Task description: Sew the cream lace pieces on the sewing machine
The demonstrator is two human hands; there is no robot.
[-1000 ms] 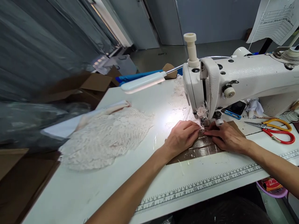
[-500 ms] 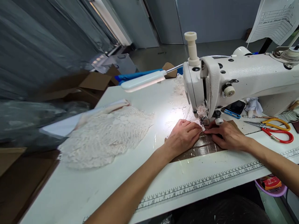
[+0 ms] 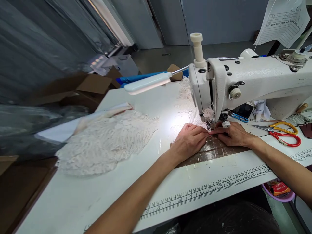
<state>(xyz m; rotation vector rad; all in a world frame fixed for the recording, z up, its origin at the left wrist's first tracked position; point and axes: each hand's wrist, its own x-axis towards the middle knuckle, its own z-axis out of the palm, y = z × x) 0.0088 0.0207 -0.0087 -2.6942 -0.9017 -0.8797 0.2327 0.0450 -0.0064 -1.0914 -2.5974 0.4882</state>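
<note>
At the white sewing machine (image 3: 253, 74), both hands are at the presser foot (image 3: 210, 125). White lace fabric (image 3: 187, 112) lies under the needle area and runs back behind the machine head. My left hand (image 3: 191, 141) is closed on the fabric's near edge, left of the foot, fingers pressed together. From the right, my right hand (image 3: 231, 134) pinches the same edge, its index fingertip meeting the left fingertips just in front of the foot. The fingers hide most of the held edge. A brown covered plate (image 3: 212, 152) lies beneath the hands.
A heap of white lace (image 3: 109, 143) lies on the table's left side. Scissors (image 3: 284, 133) with yellow and red handles, a blue thread snipper (image 3: 238, 117) and a dark phone (image 3: 244, 110) are right of the needle. A lamp (image 3: 147, 83) reaches across behind. Cardboard boxes (image 3: 95, 86) stand left.
The right fingertips have come closer to the left ones, and less of the fabric edge shows between them. The whole view has shifted slightly; the lace heap lies as before.
</note>
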